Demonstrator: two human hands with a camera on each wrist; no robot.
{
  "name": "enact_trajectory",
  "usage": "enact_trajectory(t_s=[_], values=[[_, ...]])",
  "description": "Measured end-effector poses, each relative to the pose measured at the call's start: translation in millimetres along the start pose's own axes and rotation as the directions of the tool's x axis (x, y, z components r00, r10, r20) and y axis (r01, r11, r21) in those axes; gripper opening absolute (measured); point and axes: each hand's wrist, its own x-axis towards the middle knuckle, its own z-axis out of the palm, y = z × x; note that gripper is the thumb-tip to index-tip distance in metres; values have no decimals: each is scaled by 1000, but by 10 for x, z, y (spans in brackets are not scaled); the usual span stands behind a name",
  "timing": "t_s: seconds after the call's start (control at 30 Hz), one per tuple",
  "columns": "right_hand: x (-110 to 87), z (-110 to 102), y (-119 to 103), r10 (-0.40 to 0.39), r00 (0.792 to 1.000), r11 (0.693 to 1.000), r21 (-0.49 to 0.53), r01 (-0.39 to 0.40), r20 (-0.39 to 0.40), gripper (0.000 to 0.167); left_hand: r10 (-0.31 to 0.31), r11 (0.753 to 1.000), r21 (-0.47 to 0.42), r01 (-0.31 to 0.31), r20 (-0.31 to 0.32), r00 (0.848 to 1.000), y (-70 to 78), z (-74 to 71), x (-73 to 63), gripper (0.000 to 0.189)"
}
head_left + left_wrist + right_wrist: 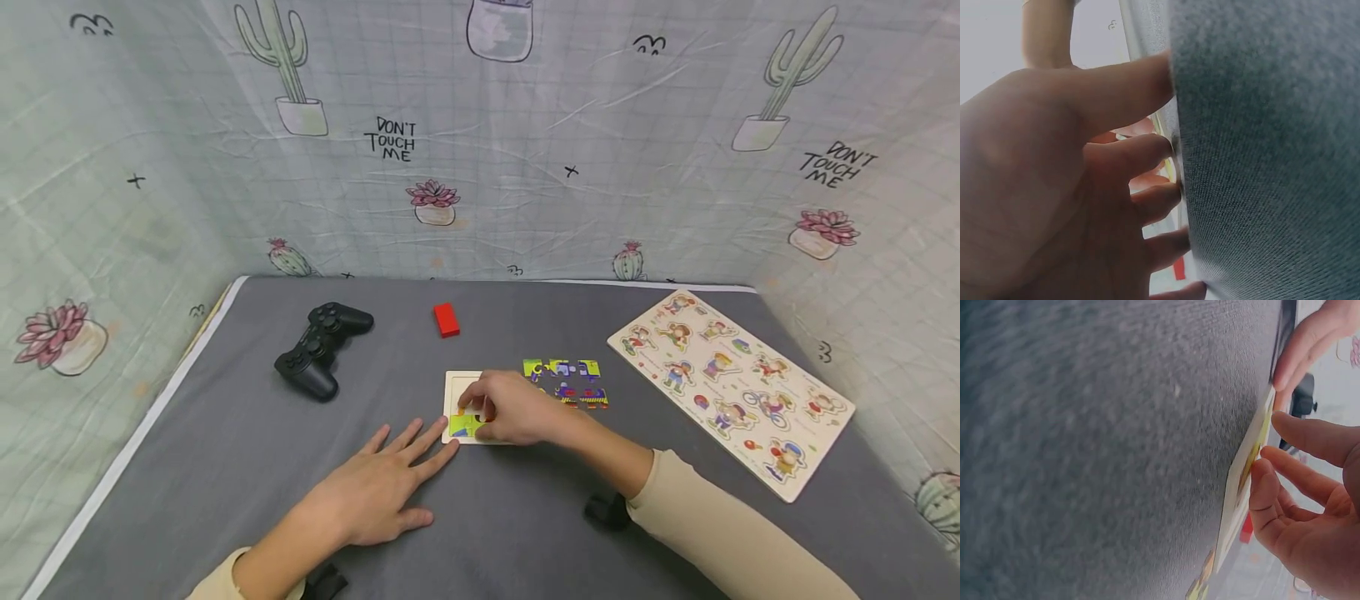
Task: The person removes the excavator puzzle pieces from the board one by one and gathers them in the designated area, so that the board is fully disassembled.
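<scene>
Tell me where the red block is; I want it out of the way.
In the head view the red block lies mid-table toward the back, right of the black game controller and beyond the small puzzle tray.

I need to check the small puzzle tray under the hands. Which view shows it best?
Head view: the tray lies flat, face showing, the right hand on it. The right wrist view gives only its edge. The left wrist view barely shows it behind the left hand.

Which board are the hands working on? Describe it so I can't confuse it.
On the grey table, near the front middle, lies a small square puzzle tray under the right hand. Unlike the long figure board to the right, it is mostly bare, with one green-yellow piece placed.
</scene>
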Motion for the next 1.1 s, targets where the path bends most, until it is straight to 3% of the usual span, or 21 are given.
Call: enact_trajectory(t_s=[1.1], values=[[31,89,-105,40,996,999,15,-39,-81,33,-19,997,-80,23,48,999,-46,-16,9,84]])
